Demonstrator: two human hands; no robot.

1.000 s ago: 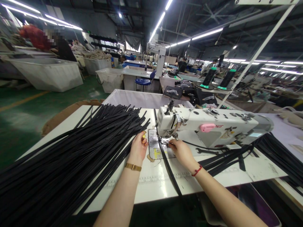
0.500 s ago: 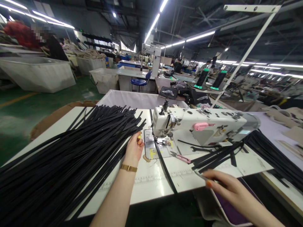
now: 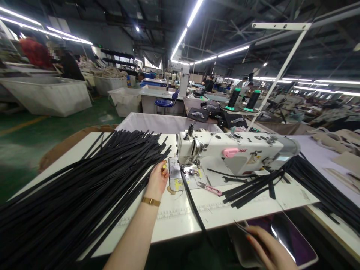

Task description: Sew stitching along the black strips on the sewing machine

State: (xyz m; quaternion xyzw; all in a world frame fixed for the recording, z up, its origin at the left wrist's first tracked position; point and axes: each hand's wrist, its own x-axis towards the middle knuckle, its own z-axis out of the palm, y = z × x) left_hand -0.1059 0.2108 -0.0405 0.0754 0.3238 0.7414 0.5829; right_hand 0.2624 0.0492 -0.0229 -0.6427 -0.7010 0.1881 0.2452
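My left hand (image 3: 158,180) rests at the left edge of the sewing machine's metal plate, fingers curled inward with a bit of yellow at the fingertips. What they pinch, if anything, is unclear. Beside it lies a big heap of long black strips (image 3: 92,180). One black strip (image 3: 194,206) runs from under the presser foot of the white sewing machine (image 3: 213,144) over the table's front edge. My right hand (image 3: 268,245), below that edge, is closed on slim, pointed metal tweezers (image 3: 240,227). Pink-handled thread snips (image 3: 210,188) lie on the table.
Shorter black strips (image 3: 250,191) and a wrench (image 3: 234,180) lie beneath the machine arm. A purple-lined bin (image 3: 302,240) sits below the table at right. Two black thread cones (image 3: 243,99) stand behind. Co-workers (image 3: 66,62) are in the background.
My right hand has dropped from above the table edge to below it, tweezers still held. The left hand stays by the plate. The whole view has shifted slightly.
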